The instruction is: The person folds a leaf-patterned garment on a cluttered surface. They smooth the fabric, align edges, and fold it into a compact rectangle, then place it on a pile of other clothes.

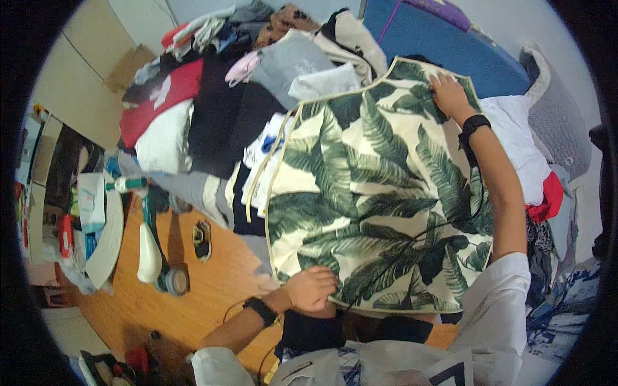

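Note:
Spread out before me is an apron point(386, 188) with a green leaf print on cream cloth and a pale bound edge. Its narrower bib end points away from me, and a strap point(260, 178) hangs off the left side. My right hand point(453, 98) lies palm down on the bib near its far right corner, fingers somewhat apart. At the near left corner, my left hand point(311, 288) rests over the lower edge; its fingertips are partly hidden, so I cannot tell whether they pinch the cloth. Both wrists wear dark bands.
A large heap of clothes point(227, 106) lies beyond and left of the apron. To the right are a white garment point(512, 140) and a grey fleecy item point(555, 120). A green and white child's scooter point(150, 251) stands on the wooden floor point(222, 275), near a shoe point(202, 240).

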Demonstrator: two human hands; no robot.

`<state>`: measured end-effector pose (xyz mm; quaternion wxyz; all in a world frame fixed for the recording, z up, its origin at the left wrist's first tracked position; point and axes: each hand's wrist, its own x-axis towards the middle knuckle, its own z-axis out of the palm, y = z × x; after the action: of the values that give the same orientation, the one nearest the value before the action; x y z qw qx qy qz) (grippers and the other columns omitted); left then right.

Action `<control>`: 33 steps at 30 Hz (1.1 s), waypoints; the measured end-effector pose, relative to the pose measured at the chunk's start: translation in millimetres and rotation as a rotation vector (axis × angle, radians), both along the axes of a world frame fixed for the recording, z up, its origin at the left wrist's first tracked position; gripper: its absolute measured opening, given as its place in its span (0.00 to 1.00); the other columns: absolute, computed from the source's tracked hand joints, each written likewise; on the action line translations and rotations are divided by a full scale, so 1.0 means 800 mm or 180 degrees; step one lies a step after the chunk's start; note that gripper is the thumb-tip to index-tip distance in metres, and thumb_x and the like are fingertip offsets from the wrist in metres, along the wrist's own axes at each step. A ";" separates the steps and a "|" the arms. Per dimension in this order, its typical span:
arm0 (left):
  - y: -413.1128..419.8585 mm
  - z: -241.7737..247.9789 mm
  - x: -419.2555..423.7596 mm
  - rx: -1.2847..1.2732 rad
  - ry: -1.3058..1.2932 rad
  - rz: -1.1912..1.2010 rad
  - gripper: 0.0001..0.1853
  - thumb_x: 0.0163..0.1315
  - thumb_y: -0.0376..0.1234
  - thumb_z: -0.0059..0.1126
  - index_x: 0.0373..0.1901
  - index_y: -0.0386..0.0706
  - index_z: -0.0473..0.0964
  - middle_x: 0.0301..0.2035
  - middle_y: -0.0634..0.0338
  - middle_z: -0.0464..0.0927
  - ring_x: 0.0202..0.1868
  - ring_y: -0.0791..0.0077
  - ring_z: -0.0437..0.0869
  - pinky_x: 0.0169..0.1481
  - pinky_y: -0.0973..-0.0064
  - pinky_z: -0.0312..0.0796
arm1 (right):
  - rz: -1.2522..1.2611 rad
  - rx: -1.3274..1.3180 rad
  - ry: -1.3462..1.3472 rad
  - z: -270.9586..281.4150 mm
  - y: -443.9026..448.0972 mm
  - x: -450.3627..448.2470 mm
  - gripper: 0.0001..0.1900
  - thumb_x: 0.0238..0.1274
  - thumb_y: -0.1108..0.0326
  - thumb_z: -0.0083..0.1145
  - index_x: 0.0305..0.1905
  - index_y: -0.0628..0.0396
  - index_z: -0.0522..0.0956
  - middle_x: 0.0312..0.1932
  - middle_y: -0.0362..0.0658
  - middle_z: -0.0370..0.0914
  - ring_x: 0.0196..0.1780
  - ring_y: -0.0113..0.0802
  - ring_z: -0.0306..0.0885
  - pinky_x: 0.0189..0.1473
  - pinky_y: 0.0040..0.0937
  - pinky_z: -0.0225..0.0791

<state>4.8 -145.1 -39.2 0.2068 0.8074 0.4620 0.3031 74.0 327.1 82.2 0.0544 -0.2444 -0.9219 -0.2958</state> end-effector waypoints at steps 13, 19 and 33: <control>-0.004 -0.009 0.000 0.0256 -0.0195 -0.0018 0.14 0.37 0.35 0.45 0.25 0.36 0.69 0.31 0.53 0.72 0.39 0.61 0.71 0.48 0.70 0.59 | 0.3111 -0.1504 -0.0155 -0.081 -0.396 -0.204 0.05 0.43 0.72 0.46 0.30 0.57 0.69 0.27 0.45 0.68 0.27 0.36 0.73 0.26 0.30 0.67; -0.008 -0.007 -0.006 0.0269 -0.0232 0.0047 0.13 0.35 0.33 0.48 0.26 0.37 0.70 0.33 0.53 0.72 0.40 0.60 0.71 0.48 0.69 0.60 | 0.2281 -0.1693 -0.0464 -0.100 -0.414 -0.232 0.03 0.43 0.71 0.47 0.25 0.56 0.72 0.24 0.46 0.72 0.30 0.37 0.74 0.29 0.30 0.68; -0.007 -0.002 -0.006 0.0124 0.0007 0.0000 0.14 0.35 0.32 0.46 0.29 0.40 0.71 0.35 0.58 0.73 0.43 0.65 0.71 0.53 0.69 0.59 | 0.2255 -0.2626 0.0505 -0.068 -0.410 -0.239 0.06 0.45 0.72 0.44 0.31 0.58 0.70 0.21 0.49 0.71 0.30 0.46 0.72 0.30 0.40 0.66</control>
<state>0.0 -150.4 -40.8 0.1905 0.8116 0.4562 0.3111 -117.1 -1.1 27.7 0.1198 0.0583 -0.9803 0.1460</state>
